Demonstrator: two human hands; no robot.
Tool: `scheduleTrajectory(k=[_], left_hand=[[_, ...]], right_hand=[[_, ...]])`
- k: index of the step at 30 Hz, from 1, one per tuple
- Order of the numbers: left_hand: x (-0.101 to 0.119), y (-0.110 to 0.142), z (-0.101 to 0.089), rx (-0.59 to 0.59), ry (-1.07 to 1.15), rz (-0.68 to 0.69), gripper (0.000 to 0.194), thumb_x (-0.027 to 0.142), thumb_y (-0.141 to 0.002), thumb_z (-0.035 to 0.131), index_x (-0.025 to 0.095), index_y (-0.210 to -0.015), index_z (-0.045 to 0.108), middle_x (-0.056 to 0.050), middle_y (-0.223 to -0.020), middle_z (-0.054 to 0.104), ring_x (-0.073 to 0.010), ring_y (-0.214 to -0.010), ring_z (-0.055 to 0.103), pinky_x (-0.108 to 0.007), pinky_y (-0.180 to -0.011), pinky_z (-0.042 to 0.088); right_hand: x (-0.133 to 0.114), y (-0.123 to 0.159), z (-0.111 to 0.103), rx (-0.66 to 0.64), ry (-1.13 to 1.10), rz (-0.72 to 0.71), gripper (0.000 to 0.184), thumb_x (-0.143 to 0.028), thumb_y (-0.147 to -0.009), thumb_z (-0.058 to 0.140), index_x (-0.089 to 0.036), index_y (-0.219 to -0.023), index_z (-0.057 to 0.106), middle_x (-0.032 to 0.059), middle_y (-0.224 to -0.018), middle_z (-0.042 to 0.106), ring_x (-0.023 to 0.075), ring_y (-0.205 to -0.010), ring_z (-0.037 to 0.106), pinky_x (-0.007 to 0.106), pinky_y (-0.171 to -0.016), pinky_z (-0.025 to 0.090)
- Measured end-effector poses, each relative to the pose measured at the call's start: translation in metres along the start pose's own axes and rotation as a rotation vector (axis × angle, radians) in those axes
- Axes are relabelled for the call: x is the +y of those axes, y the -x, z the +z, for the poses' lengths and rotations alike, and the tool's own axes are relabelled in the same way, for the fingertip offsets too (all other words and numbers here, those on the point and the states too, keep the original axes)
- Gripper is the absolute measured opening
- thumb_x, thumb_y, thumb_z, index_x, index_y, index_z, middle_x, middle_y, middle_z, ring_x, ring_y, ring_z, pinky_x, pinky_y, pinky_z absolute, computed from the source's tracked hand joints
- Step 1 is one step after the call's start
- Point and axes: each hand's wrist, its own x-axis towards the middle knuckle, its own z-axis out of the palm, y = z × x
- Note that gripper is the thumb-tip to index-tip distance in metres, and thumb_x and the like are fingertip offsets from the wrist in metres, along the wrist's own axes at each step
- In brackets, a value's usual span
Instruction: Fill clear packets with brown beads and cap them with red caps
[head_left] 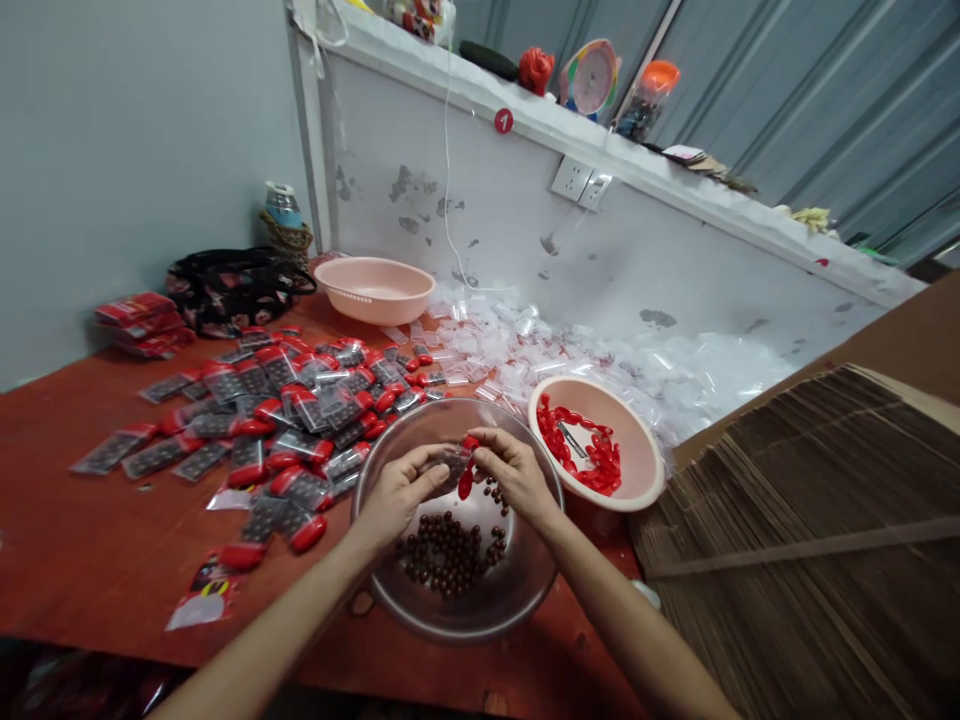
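Over a large metal bowl (480, 628), my left hand (396, 492) is closed around a small clear container (450, 466) with dark contents. My right hand (516, 474) pinches a glossy red plastic cap (469, 443) at the container's end, and the two hands nearly meet. Below the fingers dangles a red spoon-shaped part (466, 483); how it joins the cap is hidden. Inside the bowl lie many round brown balls (450, 555), some partly covered by the right hand. To the right, a pale pink basin (646, 490) holds loose red plastic pieces (602, 462).
Left of the bowl spreads a heap of red-capped clear packs (300, 400). Clear plastic pieces (540, 335) pile along the wall. An oval pink basin (375, 290) and a black floral bag (229, 285) stand behind. Stacked brown cardboard (810, 520) fills the right side.
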Motion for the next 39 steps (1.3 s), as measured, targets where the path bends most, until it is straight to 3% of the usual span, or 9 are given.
scheduleTrajectory(k=[3,7,12,16,19,24,29,34,39], left_hand=[[-0.004,-0.001,-0.002,0.031,0.034,-0.005,0.034,0.031,-0.072,0.063,0.013,-0.101,0.060,-0.010,-0.103,0.065,-0.0211,-0.092,0.061,-0.035,-0.083,0.049],[-0.006,-0.001,-0.004,0.029,0.041,0.004,0.034,0.030,-0.073,0.062,0.015,-0.103,0.059,-0.009,-0.103,0.065,-0.0197,-0.088,0.062,-0.034,-0.081,0.050],[-0.003,0.000,-0.003,-0.015,-0.056,0.040,0.032,0.030,-0.075,0.059,0.015,-0.103,0.061,-0.008,-0.105,0.065,-0.0198,-0.091,0.061,-0.033,-0.082,0.049],[-0.003,0.001,0.000,0.049,-0.310,0.140,0.032,0.032,-0.077,0.054,0.017,-0.104,0.062,-0.007,-0.107,0.064,-0.0222,-0.099,0.059,-0.033,-0.086,0.047],[-0.004,0.002,0.001,0.054,-0.421,0.203,0.031,0.030,-0.079,0.052,0.020,-0.106,0.063,-0.004,-0.109,0.064,-0.0215,-0.100,0.059,-0.031,-0.087,0.046],[-0.005,0.006,0.000,0.132,-0.517,0.257,0.031,0.028,-0.077,0.054,0.019,-0.105,0.064,-0.004,-0.108,0.066,-0.0215,-0.098,0.060,-0.031,-0.086,0.047],[-0.007,0.010,0.000,0.171,-0.667,0.351,0.028,0.026,-0.079,0.053,0.020,-0.103,0.065,-0.004,-0.106,0.066,-0.0207,-0.097,0.061,-0.030,-0.085,0.047],[-0.007,0.016,0.002,0.106,-0.807,0.462,0.030,0.022,-0.081,0.050,0.021,-0.108,0.063,-0.005,-0.108,0.066,-0.0192,-0.097,0.061,-0.028,-0.087,0.045],[-0.005,0.013,0.003,0.097,-0.723,0.397,0.029,0.025,-0.080,0.051,0.023,-0.106,0.065,-0.005,-0.108,0.066,-0.0215,-0.099,0.060,-0.032,-0.089,0.045]], right_hand=[[-0.002,0.007,0.008,0.110,0.327,-0.132,0.027,-0.027,-0.084,0.048,-0.024,-0.109,0.059,0.0050,-0.105,0.062,0.0163,-0.084,0.060,0.030,-0.074,0.050],[-0.005,0.012,0.011,0.053,0.505,-0.258,0.039,-0.024,-0.082,0.052,-0.025,-0.121,0.050,0.0062,-0.115,0.057,0.0185,-0.103,0.054,0.034,-0.090,0.042],[-0.011,0.007,-0.005,-0.005,0.422,-0.221,0.028,-0.027,-0.085,0.050,-0.023,-0.112,0.056,0.0045,-0.103,0.062,0.0165,-0.093,0.057,0.030,-0.084,0.045],[-0.025,0.005,-0.018,0.025,0.558,-0.387,0.030,-0.023,-0.086,0.047,-0.022,-0.115,0.054,0.0066,-0.106,0.059,0.0175,-0.097,0.055,0.032,-0.085,0.044],[-0.032,0.005,-0.016,-0.085,0.702,-0.514,0.033,-0.021,-0.087,0.045,-0.022,-0.119,0.049,0.0083,-0.105,0.058,0.0171,-0.095,0.055,0.031,-0.082,0.045],[-0.025,0.004,-0.007,-0.192,0.792,-0.557,0.035,-0.022,-0.088,0.040,-0.021,-0.123,0.044,0.0089,-0.097,0.057,0.0162,-0.086,0.056,0.029,-0.075,0.048],[-0.023,0.010,-0.005,-0.188,0.860,-0.614,0.040,-0.019,-0.088,0.039,-0.019,-0.128,0.036,0.0108,-0.098,0.056,0.0184,-0.089,0.054,0.032,-0.076,0.048],[-0.021,0.024,-0.004,-0.177,0.976,-0.683,0.048,-0.014,-0.086,0.040,-0.016,-0.132,0.030,0.0135,-0.096,0.056,0.0210,-0.087,0.053,0.036,-0.073,0.049],[-0.013,0.019,-0.007,-0.159,0.860,-0.680,0.044,-0.015,-0.086,0.042,-0.020,-0.129,0.038,0.0111,-0.095,0.058,0.0188,-0.087,0.055,0.033,-0.073,0.049]])
